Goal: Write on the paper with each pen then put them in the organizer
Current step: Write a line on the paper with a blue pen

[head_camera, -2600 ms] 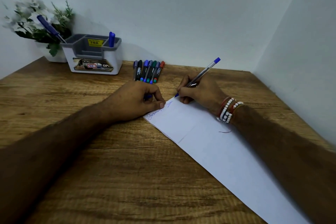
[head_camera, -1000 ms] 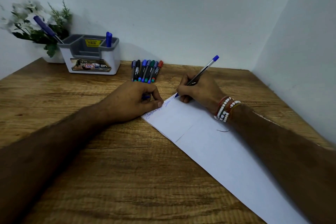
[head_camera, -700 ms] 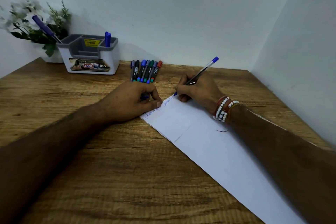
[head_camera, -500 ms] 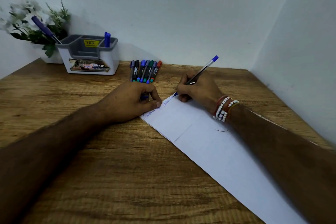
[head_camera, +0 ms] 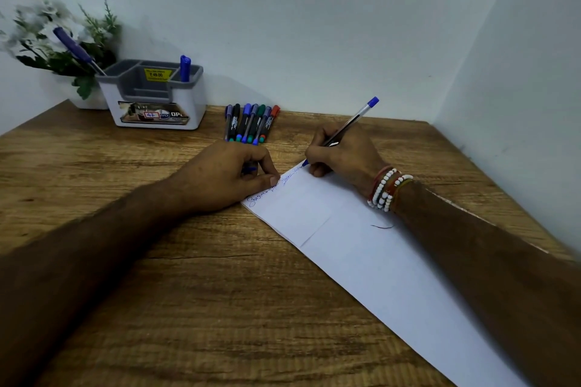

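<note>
a: at the far corner of the long white sheet of paper (head_camera: 361,248), the right hand (head_camera: 342,152) is curled tight around a clear ballpoint pen with a blue cap end (head_camera: 352,124), tip touching the sheet at the end of a line of blue script.

b: and the left hand (head_camera: 226,176)?

a: loosely closed, thumb pressing the paper's corner flat on the brown wooden bench (head_camera: 195,292). something small and blue shows under its fingers; i cannot tell what.

b: how should this go well?

a: i'd judge: keep that thumb down so the sheet doesn't skate, write lightly, and keep the wrist off the fresh ink.

b: then the white and grey plastic organizer (head_camera: 155,94)?

a: yes, at the back left, well apart from the paper. two blue pens already stand in it. the row of coloured marker pens (head_camera: 250,122) lies beside it, not yet done.
</note>
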